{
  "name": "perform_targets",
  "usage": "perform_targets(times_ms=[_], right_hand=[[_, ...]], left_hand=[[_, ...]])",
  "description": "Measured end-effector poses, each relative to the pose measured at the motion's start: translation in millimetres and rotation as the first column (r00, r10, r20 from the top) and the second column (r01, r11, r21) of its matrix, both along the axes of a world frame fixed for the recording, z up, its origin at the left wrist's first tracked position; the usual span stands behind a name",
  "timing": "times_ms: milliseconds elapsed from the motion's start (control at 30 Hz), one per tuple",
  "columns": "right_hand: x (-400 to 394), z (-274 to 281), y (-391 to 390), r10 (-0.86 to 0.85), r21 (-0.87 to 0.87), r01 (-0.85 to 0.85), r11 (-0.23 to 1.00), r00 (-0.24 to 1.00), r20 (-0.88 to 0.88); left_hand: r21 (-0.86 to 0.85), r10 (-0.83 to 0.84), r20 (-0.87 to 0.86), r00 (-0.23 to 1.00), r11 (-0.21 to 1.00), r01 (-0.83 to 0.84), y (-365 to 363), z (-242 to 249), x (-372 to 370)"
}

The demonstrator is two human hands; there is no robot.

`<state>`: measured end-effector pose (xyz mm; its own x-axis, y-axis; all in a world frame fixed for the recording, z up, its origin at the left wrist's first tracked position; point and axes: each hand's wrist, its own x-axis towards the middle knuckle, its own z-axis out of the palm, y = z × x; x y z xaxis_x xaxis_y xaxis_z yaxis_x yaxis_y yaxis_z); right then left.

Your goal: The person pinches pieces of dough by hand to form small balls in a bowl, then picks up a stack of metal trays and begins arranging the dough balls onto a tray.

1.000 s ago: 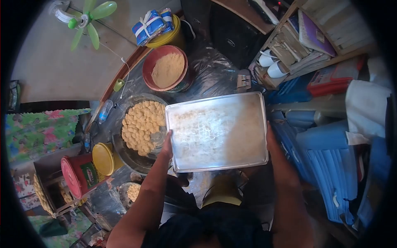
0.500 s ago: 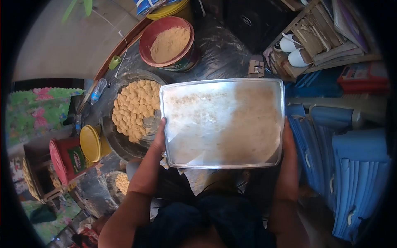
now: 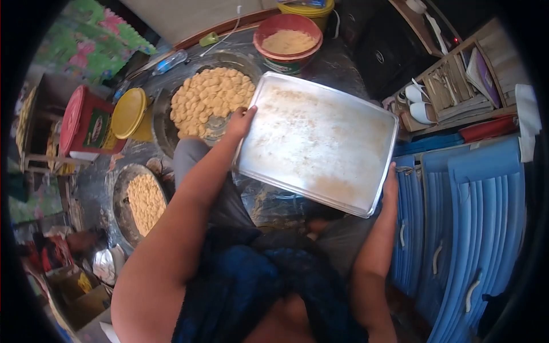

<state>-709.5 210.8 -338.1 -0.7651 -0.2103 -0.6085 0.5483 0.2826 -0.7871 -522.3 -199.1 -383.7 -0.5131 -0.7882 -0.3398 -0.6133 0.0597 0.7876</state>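
A rectangular metal baking tray (image 3: 320, 146), its surface smudged with brown residue, is held up in front of me, tilted down toward the right. My left hand (image 3: 242, 121) grips its left edge, thumb over the rim. On the opposite short side my right hand (image 3: 390, 186) clasps the lower right edge, its fingers partly hidden behind the tray. Just left of the tray, a wide round metal basin (image 3: 164, 123) holds a heap of tan dough pieces (image 3: 211, 97).
A red tub (image 3: 263, 34) of tan powder stands beyond the tray. Smaller dough pieces fill another pan (image 3: 121, 200) at left, near a yellow bucket (image 3: 129, 114) and a red bucket (image 3: 77, 123). Blue folded covers (image 3: 486, 228) and a wooden shelf (image 3: 457, 123) line the right.
The tray has turned clockwise, its left end rising and its right end dropping, with both hands still on it. My view has swung, so the basin and tub appear farther right and higher.
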Motion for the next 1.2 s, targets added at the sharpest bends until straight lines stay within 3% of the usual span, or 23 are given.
perform_targets(times_ms=[67, 133, 233, 267, 333, 367, 400, 467, 567, 700, 733, 800, 867, 900, 933, 1000, 1033, 1067, 1100, 1200], right_hand=[[4, -7, 13, 0.115, 0.166, -0.08, 0.983, 0.97, -0.213], [10, -14, 23, 0.148, 0.118, -0.122, 0.986, 0.957, -0.249], [26, -3, 24, 0.286, 0.294, -0.192, 0.936, 0.903, -0.321], [33, 0, 25, 0.288, 0.293, -0.192, 0.937, 0.9, -0.329], [55, 14, 25, 0.43, 0.275, -0.355, 0.893, 0.856, -0.288], [57, -18, 35, 0.361, 0.338, -0.237, 0.911, 0.856, -0.371], [65, -18, 37, 0.361, 0.34, -0.235, 0.91, 0.853, -0.377], [79, -16, 37, 0.33, 0.451, -0.179, 0.874, 0.901, -0.282], [88, 21, 24, 0.321, 0.392, -0.242, 0.888, 0.935, -0.149], [69, 1, 35, 0.276, 0.31, -0.221, 0.924, 0.95, -0.145], [66, -5, 35, 0.205, 0.293, -0.139, 0.946, 0.957, -0.207], [52, -19, 38, 0.135, 0.269, -0.058, 0.961, 0.951, -0.277], [40, -35, 36, -0.092, 0.058, 0.129, 0.99, 0.899, -0.427], [44, -29, 28, -0.201, -0.089, 0.18, 0.98, 0.893, -0.403], [41, -37, 23, -0.2, -0.091, 0.178, 0.98, 0.893, -0.403], [39, -52, 13, -0.204, -0.144, 0.149, 0.978, 0.819, -0.536], [48, -43, 8, -0.14, -0.048, 0.133, 0.99, 0.867, -0.479], [49, -48, 5, -0.029, 0.142, 0.112, 0.984, 0.874, -0.485], [60, -40, -1, 0.0, 0.184, 0.107, 0.977, 0.863, -0.505], [90, -20, -12, 0.096, 0.316, 0.102, 0.943, 0.828, -0.552]], left_hand=[[-0.262, -0.033, 0.023, 0.999, 0.964, 0.038, 4, -18, 8], [-0.2, -0.029, 0.067, 0.997, 0.979, 0.042, 33, 22, 19], [-0.056, -0.001, 0.06, 0.998, 0.998, 0.004, 37, 14, 32], [0.027, 0.012, 0.061, 0.998, 1.0, -0.014, 36, 11, 36], [0.055, -0.044, 0.063, 0.997, 0.998, 0.041, 27, 6, 43], [0.226, -0.068, -0.037, 0.997, 0.971, 0.075, 20, -13, 45], [0.387, -0.076, -0.139, 0.987, 0.914, 0.125, 13, -29, 46], [0.424, -0.089, -0.158, 0.983, 0.894, 0.149, 4, -50, 49], [0.455, -0.11, -0.168, 0.98, 0.873, 0.176, 10, -44, 55], [0.401, -0.12, -0.191, 0.974, 0.897, 0.189, 23, -49, 71], [0.398, -0.121, -0.196, 0.973, 0.897, 0.192, 36, -38, 79], [0.357, 0.07, -0.16, 0.985, 0.934, -0.008, 69, -3, 99], [0.441, 0.143, -0.14, 0.98, 0.895, -0.068, 73, -43, 108], [0.521, 0.213, -0.109, 0.971, 0.844, -0.126, 76, -58, 114], [0.52, 0.215, -0.11, 0.97, 0.845, -0.128, 88, -48, 119], [0.78, 0.339, -0.156, 0.928, 0.618, -0.094, 110, -29, 129], [0.782, 0.337, -0.148, 0.93, 0.615, -0.098, 112, -43, 135], [0.783, 0.27, -0.214, 0.939, 0.622, 0.0, 111, -65, 139], [0.779, 0.2, -0.278, 0.94, 0.619, 0.099, 112, -78, 142], [0.832, 0.122, -0.119, 0.985, 0.554, 0.032, 121, -31, 139]])
